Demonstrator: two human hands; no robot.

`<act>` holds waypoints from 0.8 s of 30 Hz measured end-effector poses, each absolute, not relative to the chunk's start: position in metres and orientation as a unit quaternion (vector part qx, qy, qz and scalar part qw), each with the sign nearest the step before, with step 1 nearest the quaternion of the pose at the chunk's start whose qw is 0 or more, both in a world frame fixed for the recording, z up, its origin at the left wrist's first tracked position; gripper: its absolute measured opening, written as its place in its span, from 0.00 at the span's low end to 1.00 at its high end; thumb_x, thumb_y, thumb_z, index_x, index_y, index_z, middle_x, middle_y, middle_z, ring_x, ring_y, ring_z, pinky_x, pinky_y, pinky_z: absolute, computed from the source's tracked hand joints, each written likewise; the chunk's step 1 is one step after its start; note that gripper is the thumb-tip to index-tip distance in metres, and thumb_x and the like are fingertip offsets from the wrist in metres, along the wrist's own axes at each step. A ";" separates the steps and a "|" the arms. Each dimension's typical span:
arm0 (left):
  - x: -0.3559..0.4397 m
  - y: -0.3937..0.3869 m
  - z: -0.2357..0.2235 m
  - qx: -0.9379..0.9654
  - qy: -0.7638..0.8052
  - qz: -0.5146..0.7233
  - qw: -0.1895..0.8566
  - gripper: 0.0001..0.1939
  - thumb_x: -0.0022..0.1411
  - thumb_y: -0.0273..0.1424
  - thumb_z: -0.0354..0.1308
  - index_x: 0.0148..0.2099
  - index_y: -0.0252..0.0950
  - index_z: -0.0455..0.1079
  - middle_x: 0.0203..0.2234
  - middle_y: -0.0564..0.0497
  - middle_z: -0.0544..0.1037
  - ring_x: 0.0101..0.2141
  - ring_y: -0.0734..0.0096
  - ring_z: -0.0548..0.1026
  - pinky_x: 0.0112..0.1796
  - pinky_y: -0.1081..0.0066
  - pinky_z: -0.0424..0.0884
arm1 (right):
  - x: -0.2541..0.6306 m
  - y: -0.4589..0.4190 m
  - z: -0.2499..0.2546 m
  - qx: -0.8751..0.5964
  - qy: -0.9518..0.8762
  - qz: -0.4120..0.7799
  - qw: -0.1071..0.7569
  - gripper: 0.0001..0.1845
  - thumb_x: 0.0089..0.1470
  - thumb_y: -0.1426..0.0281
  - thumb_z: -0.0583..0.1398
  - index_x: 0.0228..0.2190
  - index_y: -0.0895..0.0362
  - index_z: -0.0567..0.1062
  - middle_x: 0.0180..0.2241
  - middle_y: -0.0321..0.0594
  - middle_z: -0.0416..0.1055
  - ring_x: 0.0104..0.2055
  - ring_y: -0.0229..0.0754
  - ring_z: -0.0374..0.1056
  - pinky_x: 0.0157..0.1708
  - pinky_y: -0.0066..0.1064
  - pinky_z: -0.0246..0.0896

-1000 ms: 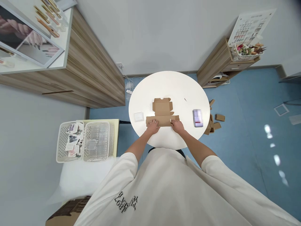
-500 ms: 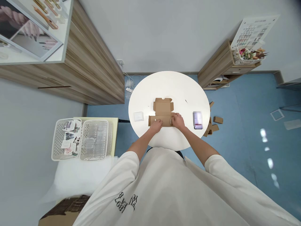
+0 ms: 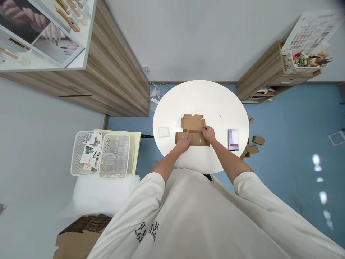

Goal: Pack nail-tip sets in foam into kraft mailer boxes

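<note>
A brown cardboard box blank (image 3: 193, 124), partly folded, lies on the round white table (image 3: 221, 97) in front of me. My left hand (image 3: 184, 142) rests on its near panel with the fingers stretched out. At the right end of the fold line, my right hand (image 3: 208, 133) pinches the cardboard's edge between bent fingers. To the left on the tabletop is a small clear, whitish case (image 3: 164, 132). A phone (image 3: 233, 140) with a blurred screen lies to the right. Farther back is a small thin dark object (image 3: 220, 117), too small to name.
Two white baskets (image 3: 101, 154) with cards and clear cases stand on a side table at left. Folded brown boxes (image 3: 258, 140) lie on the blue floor at right. Wooden cabinets (image 3: 121, 79) flank the table, one bearing a flower basket (image 3: 307, 62). Cables (image 3: 155, 90) trail behind.
My right hand has moved up from the near panel to the fold's right end. My left hand has spread its fingers further over the panel. The whole view has shifted slightly.
</note>
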State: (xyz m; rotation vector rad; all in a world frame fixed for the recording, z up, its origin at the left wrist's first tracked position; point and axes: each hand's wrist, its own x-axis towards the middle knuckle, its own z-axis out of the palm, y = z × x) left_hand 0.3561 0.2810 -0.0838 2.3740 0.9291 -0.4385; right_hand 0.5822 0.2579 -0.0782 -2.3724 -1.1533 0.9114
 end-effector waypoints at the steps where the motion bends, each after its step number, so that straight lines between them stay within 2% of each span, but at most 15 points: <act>1: 0.356 0.280 -0.083 0.883 0.346 -0.161 0.274 0.35 0.68 0.32 0.55 0.73 0.46 0.47 0.74 0.41 0.27 0.54 0.47 0.74 0.47 0.54 0.74 | 0.582 0.255 -0.076 -0.838 -0.405 0.322 0.174 0.19 0.61 0.68 0.52 0.46 0.55 0.80 0.46 0.44 0.79 0.46 0.46 0.73 0.46 0.34 0.66; 5: 0.356 0.278 -0.079 0.881 0.347 -0.162 0.277 0.33 0.69 0.32 0.53 0.72 0.46 0.50 0.74 0.42 0.28 0.52 0.48 0.75 0.46 0.55 0.75 | 0.582 0.246 -0.072 -0.834 -0.417 0.325 0.157 0.19 0.62 0.69 0.51 0.44 0.54 0.80 0.44 0.42 0.79 0.45 0.46 0.73 0.45 0.33 0.66; 8: 0.355 0.277 -0.077 0.880 0.350 -0.162 0.277 0.27 0.69 0.32 0.53 0.69 0.44 0.55 0.74 0.42 0.31 0.50 0.51 0.76 0.44 0.56 0.75 | 0.580 0.240 -0.074 -0.830 -0.436 0.311 0.153 0.19 0.61 0.69 0.52 0.46 0.54 0.80 0.47 0.43 0.77 0.48 0.47 0.71 0.48 0.35 0.66; 13: 0.355 0.276 -0.076 0.877 0.354 -0.159 0.282 0.21 0.70 0.32 0.54 0.63 0.42 0.60 0.74 0.41 0.36 0.49 0.55 0.76 0.44 0.58 0.75 | 0.564 0.220 -0.071 -0.852 -0.465 0.188 0.150 0.22 0.60 0.71 0.52 0.53 0.57 0.74 0.55 0.51 0.66 0.54 0.54 0.64 0.50 0.42 0.63; 16: 0.355 0.276 -0.075 0.880 0.354 -0.155 0.277 0.17 0.69 0.31 0.55 0.59 0.39 0.63 0.74 0.40 0.37 0.48 0.56 0.77 0.43 0.58 0.75 | 0.548 0.202 -0.064 -0.807 -0.553 0.190 0.086 0.24 0.60 0.72 0.52 0.57 0.58 0.70 0.55 0.54 0.65 0.53 0.56 0.62 0.51 0.43 0.61; 18: 0.356 0.276 -0.074 0.881 0.354 -0.153 0.273 0.16 0.70 0.31 0.54 0.58 0.39 0.64 0.74 0.40 0.38 0.47 0.56 0.77 0.43 0.59 0.75 | 0.538 0.193 -0.062 -0.764 -0.610 0.209 0.037 0.30 0.59 0.69 0.56 0.63 0.56 0.64 0.59 0.54 0.63 0.58 0.58 0.59 0.54 0.44 0.58; 21: 0.356 0.275 -0.072 0.882 0.354 -0.154 0.271 0.15 0.70 0.32 0.54 0.58 0.38 0.64 0.74 0.40 0.38 0.47 0.56 0.77 0.42 0.58 0.75 | 0.527 0.189 -0.063 -0.746 -0.625 0.227 -0.015 0.38 0.59 0.67 0.57 0.68 0.56 0.54 0.67 0.53 0.53 0.64 0.59 0.54 0.56 0.44 0.57; 24: 0.356 0.273 -0.071 0.881 0.355 -0.151 0.273 0.16 0.70 0.31 0.53 0.58 0.38 0.64 0.74 0.40 0.37 0.47 0.55 0.77 0.42 0.58 0.76 | 0.523 0.194 -0.068 -0.742 -0.626 0.236 -0.044 0.42 0.59 0.67 0.58 0.70 0.58 0.50 0.70 0.54 0.45 0.66 0.60 0.51 0.58 0.44 0.57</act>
